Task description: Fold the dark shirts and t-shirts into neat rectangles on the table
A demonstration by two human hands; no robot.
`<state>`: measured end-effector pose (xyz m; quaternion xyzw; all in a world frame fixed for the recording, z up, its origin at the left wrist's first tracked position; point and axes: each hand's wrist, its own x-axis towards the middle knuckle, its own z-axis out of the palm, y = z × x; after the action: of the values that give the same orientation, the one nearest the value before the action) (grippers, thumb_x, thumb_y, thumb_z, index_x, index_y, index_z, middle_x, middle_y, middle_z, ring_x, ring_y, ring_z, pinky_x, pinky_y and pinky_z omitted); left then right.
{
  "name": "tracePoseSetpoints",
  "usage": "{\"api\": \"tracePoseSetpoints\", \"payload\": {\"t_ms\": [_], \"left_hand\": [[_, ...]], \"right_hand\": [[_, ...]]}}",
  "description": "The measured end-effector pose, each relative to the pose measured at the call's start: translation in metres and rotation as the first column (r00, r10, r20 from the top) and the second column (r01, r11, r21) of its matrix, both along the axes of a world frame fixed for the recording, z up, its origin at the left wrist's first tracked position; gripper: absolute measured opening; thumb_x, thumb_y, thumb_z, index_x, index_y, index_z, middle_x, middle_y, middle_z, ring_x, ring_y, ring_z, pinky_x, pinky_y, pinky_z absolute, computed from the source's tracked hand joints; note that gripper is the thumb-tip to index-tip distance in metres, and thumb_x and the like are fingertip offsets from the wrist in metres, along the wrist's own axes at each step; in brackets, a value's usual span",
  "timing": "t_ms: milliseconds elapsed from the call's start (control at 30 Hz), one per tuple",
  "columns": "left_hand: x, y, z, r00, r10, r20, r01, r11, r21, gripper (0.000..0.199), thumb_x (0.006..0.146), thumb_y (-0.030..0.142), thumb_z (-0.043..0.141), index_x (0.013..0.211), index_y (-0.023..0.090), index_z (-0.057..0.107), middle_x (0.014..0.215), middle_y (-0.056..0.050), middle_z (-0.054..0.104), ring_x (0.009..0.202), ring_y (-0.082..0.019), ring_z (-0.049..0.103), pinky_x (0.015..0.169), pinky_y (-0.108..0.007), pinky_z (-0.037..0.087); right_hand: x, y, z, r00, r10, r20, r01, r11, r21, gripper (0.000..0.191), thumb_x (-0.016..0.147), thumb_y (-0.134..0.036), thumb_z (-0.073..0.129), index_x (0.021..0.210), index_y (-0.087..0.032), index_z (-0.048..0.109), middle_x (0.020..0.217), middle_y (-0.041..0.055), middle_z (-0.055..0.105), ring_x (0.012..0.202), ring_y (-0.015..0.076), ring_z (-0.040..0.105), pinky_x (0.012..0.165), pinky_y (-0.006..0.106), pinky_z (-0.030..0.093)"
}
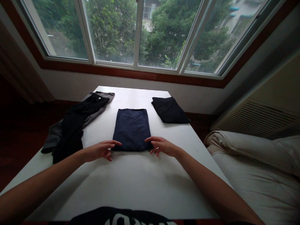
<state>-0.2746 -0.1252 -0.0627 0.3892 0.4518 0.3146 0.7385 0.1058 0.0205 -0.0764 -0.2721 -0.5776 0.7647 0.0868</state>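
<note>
A navy folded garment (132,128) lies flat as a neat rectangle near the middle of the white table. At its near left corner is my left hand (101,150), fingers apart, with the index finger reaching over the cloth's edge. My right hand (163,147) is at the near right corner in a similar pose, its index finger over the fabric and the other fingers spread below. Neither hand grips the cloth; whether the fingertips touch it I cannot tell.
Black trousers (73,122) and a grey garment (92,116) lie loosely over the table's left edge. A folded black garment (168,110) rests at the far right of the white table (134,184). On the right stands a cream sofa (257,167); windows (114,28) are beyond.
</note>
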Motion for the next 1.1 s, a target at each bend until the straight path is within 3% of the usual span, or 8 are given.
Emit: {"api": "tracePoseSetpoints", "payload": {"t_ms": [167, 233, 433, 667, 767, 900, 1100], "left_hand": [[0.005, 0.005, -0.002, 0.997, -0.023, 0.075, 0.026, 0.999, -0.036, 0.059, 0.089, 0.042, 0.072, 0.142, 0.018, 0.063, 0.065, 0.003, 0.054, 0.062, -0.013, 0.05, 0.086, -0.045, 0.057], [0.008, 0.008, -0.003, 0.997, -0.005, 0.076, 0.009, 0.999, -0.043, 0.058, 0.089, 0.044, 0.073, 0.14, 0.018, 0.064, 0.066, 0.003, 0.054, 0.062, -0.013, 0.05, 0.086, -0.045, 0.057], [0.005, 0.009, -0.004, 0.993, 0.023, -0.112, -0.032, 0.997, -0.075, 0.049, 0.085, 0.048, 0.074, 0.122, 0.015, 0.076, 0.056, 0.006, 0.041, 0.053, -0.01, 0.04, 0.076, -0.038, 0.058], [-0.018, -0.014, -0.001, 0.965, 0.045, -0.259, -0.064, 0.996, -0.064, 0.052, 0.084, 0.059, 0.074, 0.113, 0.016, 0.078, 0.061, 0.004, 0.047, 0.057, -0.012, 0.045, 0.073, -0.036, 0.058], [-0.026, -0.023, 0.0, 0.964, 0.075, -0.257, -0.095, 0.993, -0.066, 0.052, 0.083, 0.058, 0.075, 0.115, 0.017, 0.078, 0.065, 0.003, 0.05, 0.061, -0.013, 0.05, 0.076, -0.037, 0.058], [-0.028, -0.026, -0.003, 0.977, 0.086, -0.196, -0.101, 0.993, -0.067, 0.051, 0.084, 0.055, 0.075, 0.12, 0.018, 0.076, 0.068, 0.002, 0.052, 0.062, -0.012, 0.051, 0.079, -0.038, 0.058], [-0.021, -0.022, -0.004, 0.983, 0.058, -0.173, -0.072, 0.995, -0.073, 0.054, 0.087, 0.056, 0.073, 0.123, 0.016, 0.073, 0.069, -0.001, 0.059, 0.066, -0.016, 0.059, 0.077, -0.038, 0.058]], "right_hand": [[-0.015, -0.002, 0.0, 0.992, 0.125, 0.009, -0.124, 0.987, -0.102, 0.053, 0.099, -0.043, 0.065, 0.144, -0.017, 0.055, 0.083, 0.0068, 0.074, 0.081, 0.0227, 0.078, 0.05, 0.02, 0.056], [-0.02, -0.003, -0.001, 0.994, 0.112, 0.017, -0.109, 0.985, -0.134, 0.049, 0.1, -0.041, 0.064, 0.142, -0.018, 0.057, 0.083, 0.0056, 0.074, 0.077, 0.0208, 0.078, 0.048, 0.018, 0.055], [-0.017, -0.004, -0.003, 0.993, 0.078, 0.091, -0.066, 0.989, -0.129, 0.047, 0.1, -0.047, 0.063, 0.136, -0.015, 0.063, 0.078, 0.004, 0.072, 0.07, 0.0193, 0.077, 0.047, 0.019, 0.054], [0.014, -0.018, -0.001, 0.988, 0.103, 0.114, -0.099, 0.994, -0.038, 0.053, 0.097, -0.057, 0.065, 0.124, -0.012, 0.071, 0.11, 0.0168, 0.076, 0.084, 0.0206, 0.078, 0.066, 0.025, 0.061], [0.018, -0.03, 0.001, 0.992, 0.053, 0.118, -0.052, 0.999, -0.011, 0.051, 0.097, -0.055, 0.065, 0.128, -0.015, 0.069, 0.123, 0.0177, 0.073, 0.085, 0.02, 0.077, 0.061, 0.023, 0.059], [0.008, -0.049, 0.003, 0.998, -0.004, 0.057, 0.009, 0.996, -0.085, 0.045, 0.095, -0.05, 0.069, 0.129, -0.02, 0.067, 0.145, 0.0166, 0.06, 0.091, 0.0216, 0.077, 0.053, 0.021, 0.058], [-0.012, -0.057, -0.005, 0.977, -0.213, 0.003, 0.212, 0.971, -0.109, 0.04, 0.096, -0.042, 0.068, 0.131, -0.023, 0.063, 0.131, 0.0129, 0.066, 0.094, 0.0217, 0.077, 0.054, 0.021, 0.061]]}}
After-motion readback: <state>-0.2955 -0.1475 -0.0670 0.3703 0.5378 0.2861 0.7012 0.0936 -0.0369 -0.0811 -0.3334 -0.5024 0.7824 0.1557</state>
